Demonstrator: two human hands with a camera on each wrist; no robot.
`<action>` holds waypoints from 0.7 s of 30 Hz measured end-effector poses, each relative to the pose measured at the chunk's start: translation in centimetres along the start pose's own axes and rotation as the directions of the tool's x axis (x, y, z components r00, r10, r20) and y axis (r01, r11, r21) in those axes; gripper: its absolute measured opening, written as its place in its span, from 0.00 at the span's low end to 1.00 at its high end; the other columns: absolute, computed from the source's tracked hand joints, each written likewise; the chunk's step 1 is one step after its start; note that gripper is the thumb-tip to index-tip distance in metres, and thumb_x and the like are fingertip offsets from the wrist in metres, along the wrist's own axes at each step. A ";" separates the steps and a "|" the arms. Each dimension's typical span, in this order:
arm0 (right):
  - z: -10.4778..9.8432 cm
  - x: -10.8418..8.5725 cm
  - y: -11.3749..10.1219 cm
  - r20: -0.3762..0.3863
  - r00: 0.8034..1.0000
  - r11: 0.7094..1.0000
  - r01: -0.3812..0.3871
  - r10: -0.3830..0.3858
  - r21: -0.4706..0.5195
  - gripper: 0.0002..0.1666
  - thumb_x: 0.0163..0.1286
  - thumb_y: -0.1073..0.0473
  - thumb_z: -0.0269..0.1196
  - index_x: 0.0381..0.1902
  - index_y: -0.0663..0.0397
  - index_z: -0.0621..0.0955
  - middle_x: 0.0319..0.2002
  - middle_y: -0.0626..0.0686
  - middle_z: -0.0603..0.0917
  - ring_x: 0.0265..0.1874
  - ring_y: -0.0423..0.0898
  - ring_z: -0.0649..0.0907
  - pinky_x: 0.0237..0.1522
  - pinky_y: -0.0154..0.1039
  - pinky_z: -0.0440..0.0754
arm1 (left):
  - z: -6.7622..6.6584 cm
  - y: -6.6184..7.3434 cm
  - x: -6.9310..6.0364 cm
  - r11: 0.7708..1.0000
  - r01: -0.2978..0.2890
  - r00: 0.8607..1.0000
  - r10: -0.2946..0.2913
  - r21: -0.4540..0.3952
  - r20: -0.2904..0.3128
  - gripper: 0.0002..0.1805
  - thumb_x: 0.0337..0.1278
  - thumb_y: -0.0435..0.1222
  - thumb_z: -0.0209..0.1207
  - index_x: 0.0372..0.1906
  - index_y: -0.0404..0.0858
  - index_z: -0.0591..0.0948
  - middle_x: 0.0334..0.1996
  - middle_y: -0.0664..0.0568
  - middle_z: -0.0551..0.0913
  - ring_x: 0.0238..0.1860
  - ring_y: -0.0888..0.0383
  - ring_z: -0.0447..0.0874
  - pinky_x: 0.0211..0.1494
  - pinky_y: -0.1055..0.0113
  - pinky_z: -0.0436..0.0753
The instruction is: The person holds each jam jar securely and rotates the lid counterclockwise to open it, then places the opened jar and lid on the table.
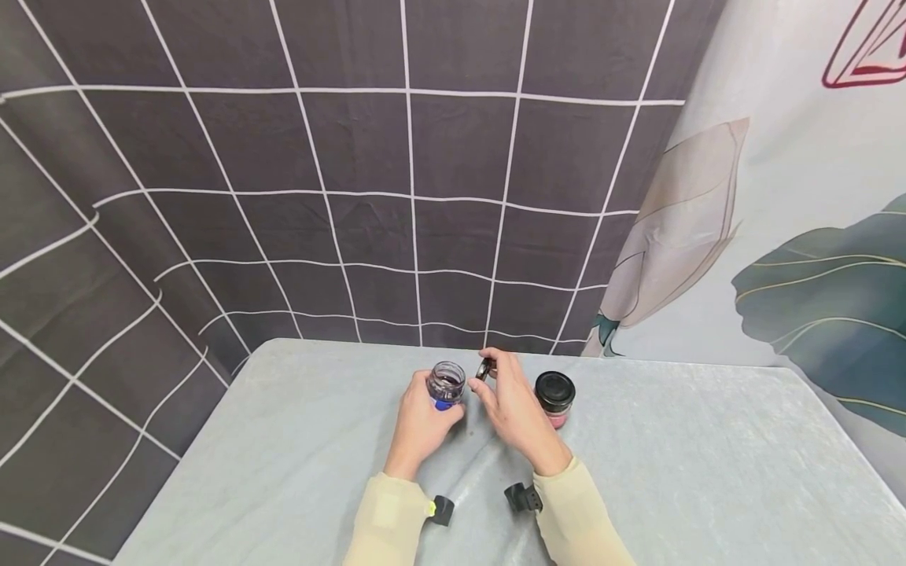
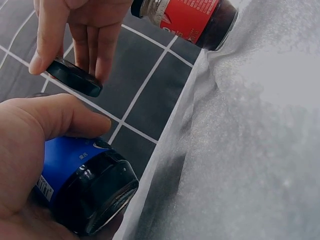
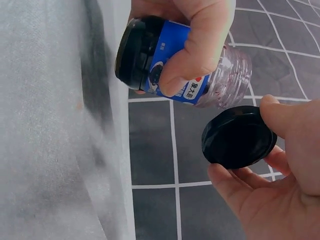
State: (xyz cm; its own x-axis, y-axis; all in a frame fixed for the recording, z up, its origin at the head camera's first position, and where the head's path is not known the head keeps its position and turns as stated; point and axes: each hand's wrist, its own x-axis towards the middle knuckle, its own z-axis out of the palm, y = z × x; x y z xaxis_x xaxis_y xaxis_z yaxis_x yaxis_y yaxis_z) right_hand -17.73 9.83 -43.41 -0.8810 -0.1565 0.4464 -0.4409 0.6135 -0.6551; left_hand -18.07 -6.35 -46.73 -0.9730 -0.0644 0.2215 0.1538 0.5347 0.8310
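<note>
The left hand has fingers curled round the uncapped blue-labelled jar. Just beside its mouth, the right hand pinches a black lid; the capped red-labelled jar stands nearby on the tabletop.

Dark wall: rose at 12 o'clock, its charcoal squares ruled off by white lines, some wavy.
Side wall: carried the same pattern around 9 o'clock.
White sheet: hung from 2 to 3 o'clock, printed with a beige leaf, a grey-green leaf and a red mark.
Table: spread across 6 o'clock under a pale grey, lightly creased cloth.
Light: fell soft and even.
</note>
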 end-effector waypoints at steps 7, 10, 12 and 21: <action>0.0 0.0 0.1 0.019 1.000 1.000 0.001 -0.001 0.013 0.27 0.70 0.61 0.65 0.62 0.66 0.70 0.55 0.64 0.77 0.52 0.57 0.82 0.56 0.50 0.79 | -0.1 0.1 0.1 1.000 0.002 1.000 -0.002 -0.009 0.000 0.33 0.40 0.34 0.73 0.54 0.30 0.74 0.44 0.41 0.82 0.47 0.45 0.81 0.53 0.49 0.80; 0.0 0.0 0.1 0.019 1.000 1.000 0.001 -0.001 0.016 0.27 0.70 0.61 0.65 0.61 0.66 0.71 0.55 0.64 0.77 0.52 0.57 0.82 0.57 0.50 0.79 | -0.2 0.1 0.0 1.000 0.007 1.000 -0.007 -0.010 0.002 0.33 0.40 0.35 0.74 0.54 0.30 0.74 0.44 0.41 0.82 0.46 0.45 0.81 0.52 0.49 0.80; 0.0 0.0 0.1 0.019 1.000 1.000 -0.001 0.001 0.016 0.27 0.70 0.61 0.66 0.61 0.66 0.71 0.55 0.63 0.77 0.52 0.57 0.82 0.57 0.50 0.79 | -0.2 0.1 0.0 1.000 0.009 1.000 -0.009 -0.010 0.002 0.33 0.41 0.35 0.74 0.54 0.30 0.74 0.44 0.41 0.82 0.46 0.45 0.81 0.52 0.49 0.80; -0.1 0.0 0.2 0.026 1.000 1.000 -0.019 0.018 0.018 0.27 0.67 0.62 0.68 0.59 0.68 0.72 0.55 0.63 0.77 0.52 0.58 0.83 0.56 0.50 0.80 | -0.1 0.0 0.1 1.000 0.018 1.000 -0.018 -0.022 -0.001 0.33 0.41 0.35 0.75 0.54 0.30 0.74 0.45 0.41 0.82 0.47 0.46 0.81 0.53 0.49 0.80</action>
State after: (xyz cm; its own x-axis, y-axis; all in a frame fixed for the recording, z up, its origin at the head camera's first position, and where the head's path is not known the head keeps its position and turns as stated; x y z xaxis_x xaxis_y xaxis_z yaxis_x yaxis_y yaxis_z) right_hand -17.84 10.01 -43.51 -0.8931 -0.1651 0.4185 -0.4273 0.6025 -0.6741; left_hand -18.13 -6.46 -46.66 -0.9754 -0.0751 0.2074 0.1403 0.5144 0.8460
